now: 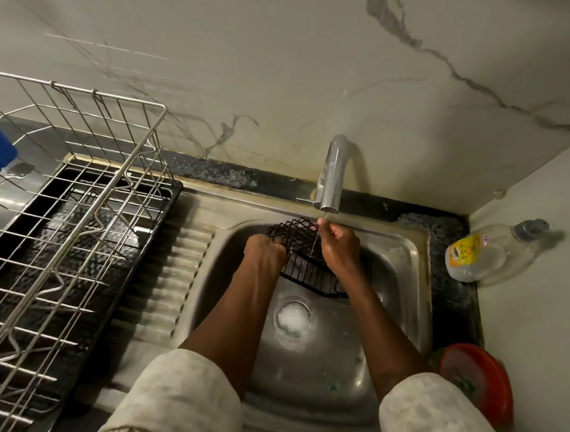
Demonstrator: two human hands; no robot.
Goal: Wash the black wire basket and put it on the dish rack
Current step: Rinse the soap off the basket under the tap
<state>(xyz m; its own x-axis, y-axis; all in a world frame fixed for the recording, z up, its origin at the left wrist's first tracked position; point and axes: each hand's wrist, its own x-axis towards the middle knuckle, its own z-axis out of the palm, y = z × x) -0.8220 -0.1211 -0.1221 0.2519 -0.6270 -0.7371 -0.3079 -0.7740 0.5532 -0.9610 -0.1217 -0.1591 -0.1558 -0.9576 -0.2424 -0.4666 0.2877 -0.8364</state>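
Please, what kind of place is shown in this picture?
Most likely a home kitchen sink corner: a steel sink under a tap, a wire dish rack beside it, and a soap bottle on the counter.

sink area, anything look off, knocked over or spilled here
One thing: the clear bottle with the yellow label lies on its side on the dark counter right of the sink, not upright. No spill shows around it. Both hands hold the black wire basket under the tap.
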